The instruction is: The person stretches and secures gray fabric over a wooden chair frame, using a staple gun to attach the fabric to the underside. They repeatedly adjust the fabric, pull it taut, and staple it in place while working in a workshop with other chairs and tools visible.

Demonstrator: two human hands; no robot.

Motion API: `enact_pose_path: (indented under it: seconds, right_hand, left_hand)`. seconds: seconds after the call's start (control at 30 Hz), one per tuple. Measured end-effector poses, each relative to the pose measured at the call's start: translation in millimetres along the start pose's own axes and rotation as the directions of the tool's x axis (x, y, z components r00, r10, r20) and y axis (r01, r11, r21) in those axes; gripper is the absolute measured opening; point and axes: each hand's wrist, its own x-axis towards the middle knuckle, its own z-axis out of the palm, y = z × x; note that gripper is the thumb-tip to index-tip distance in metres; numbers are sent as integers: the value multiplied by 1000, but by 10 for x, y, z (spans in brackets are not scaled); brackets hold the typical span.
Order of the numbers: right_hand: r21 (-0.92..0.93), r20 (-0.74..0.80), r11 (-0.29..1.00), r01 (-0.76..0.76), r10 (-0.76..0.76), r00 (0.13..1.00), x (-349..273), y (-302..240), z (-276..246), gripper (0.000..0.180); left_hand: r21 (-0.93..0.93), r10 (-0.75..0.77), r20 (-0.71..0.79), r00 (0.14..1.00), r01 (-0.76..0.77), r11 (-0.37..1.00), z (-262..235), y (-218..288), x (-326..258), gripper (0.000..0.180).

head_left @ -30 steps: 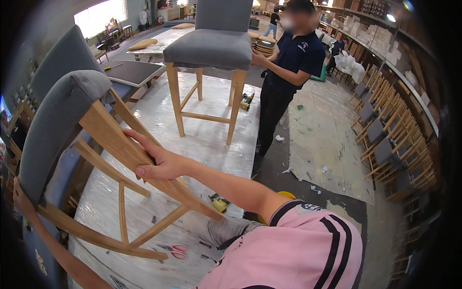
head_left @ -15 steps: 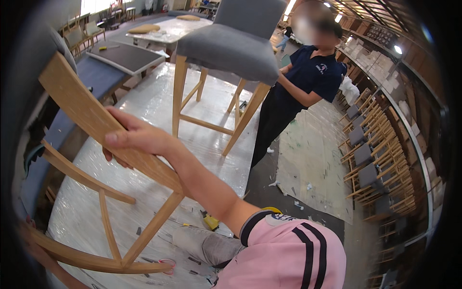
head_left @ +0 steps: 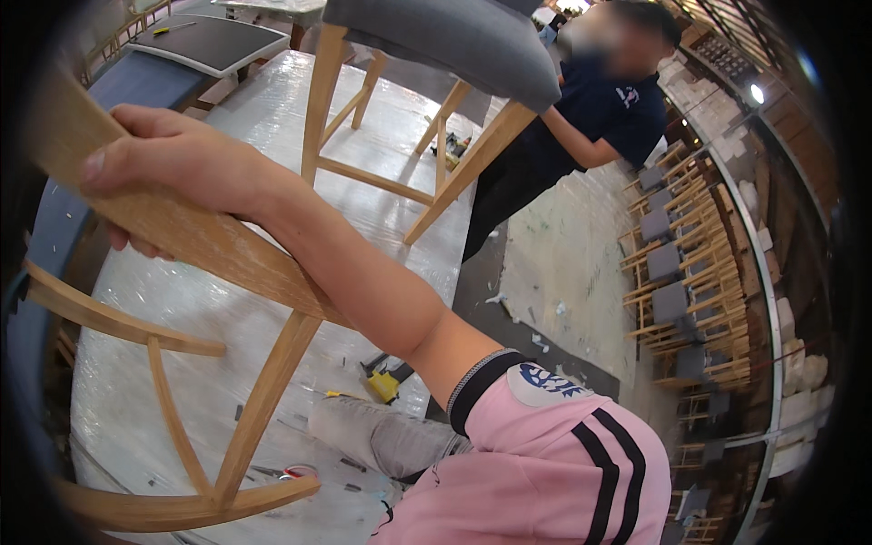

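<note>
My right hand (head_left: pixel 173 168) is wrapped round a broad, pale wooden leg (head_left: pixel 245 259) of a chair frame tilted in front of me. Thinner crossed stretchers (head_left: pixel 263 413) join this leg to a curved lower leg (head_left: pixel 182 509), and a further leg (head_left: pixel 118 322) shows to the left. The chair's seat end runs out of the picture. My left hand is out of sight. Beyond my forearm, a grey upholstered chair (head_left: pixel 445 45) with wooden legs stands upright on the plastic-covered table (head_left: pixel 245 118).
Red-handled scissors (head_left: pixel 298 471) and a yellow-and-black tool (head_left: pixel 385 381) lie on the plastic near my grey-trousered leg (head_left: pixel 381 436). A person in a navy shirt (head_left: pixel 609 113) stands behind the grey chair. Rows of chairs (head_left: pixel 677 272) line the right side. A dark panel (head_left: pixel 204 45) lies far left.
My right hand and the held chair frame have shifted left and upward in the picture. My left hand, partly visible at the lower left before, has dropped out of view. The view has tilted downward.
</note>
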Motion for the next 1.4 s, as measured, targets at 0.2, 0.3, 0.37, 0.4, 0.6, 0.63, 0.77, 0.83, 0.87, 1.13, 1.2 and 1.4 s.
enact_pose_path:
  seconds: [0.2,0.3,0.37,0.4,0.6,0.63,0.77,0.83,0.87,1.13,1.2,1.4]
  right_hand:
    - [-215,19,974,64,-61,998,-251,-8,407,61]
    - [-297,-29,952,78,-90,995,-420,-21,542,67]
    - [-281,-17,959,44,-51,999,-483,2,649,69]
    - [-273,13,962,-1,5,1000,-489,19,719,70]
    - [-318,-20,941,-116,115,993,-1253,-41,1156,75]
    - [-307,-53,946,-107,95,994,-1400,69,1095,72]
    - [-342,30,939,-33,46,999,-1587,-41,1230,65]
    - [-334,86,943,-5,35,996,-1504,-134,1216,68]
    - [-341,117,940,15,26,993,-1492,-131,1280,69]
    - [-65,182,997,43,-30,983,-1574,124,1581,74]
    - [-63,177,998,-30,41,983,-1520,175,1449,71]
    - [-67,119,993,-99,107,987,-1110,402,1693,58]
  left_hand:
    - [-337,-214,187,959,267,903,1,-169,-1119,54]
    - [-615,-178,514,839,505,606,161,-363,-1715,56]
    - [-553,-316,313,895,443,706,373,-33,-2160,55]
    - [-583,-352,279,894,449,677,392,109,-2280,50]
    - [-756,-341,208,917,372,539,381,-329,-3143,51]
    - [-652,-312,146,939,328,683,492,-165,-3218,43]
    - [-761,-346,-53,937,186,622,679,73,-3557,36]
    - [-780,-413,-75,908,205,591,586,239,-3692,33]
    - [-797,-440,-73,895,213,565,495,255,-3760,31]
    - [-597,-360,-274,892,136,790,-876,564,-3789,24]
    - [-621,-425,-296,855,166,766,-1073,357,-3824,26]
    - [-460,-410,-249,878,265,847,-1338,755,-3587,15]
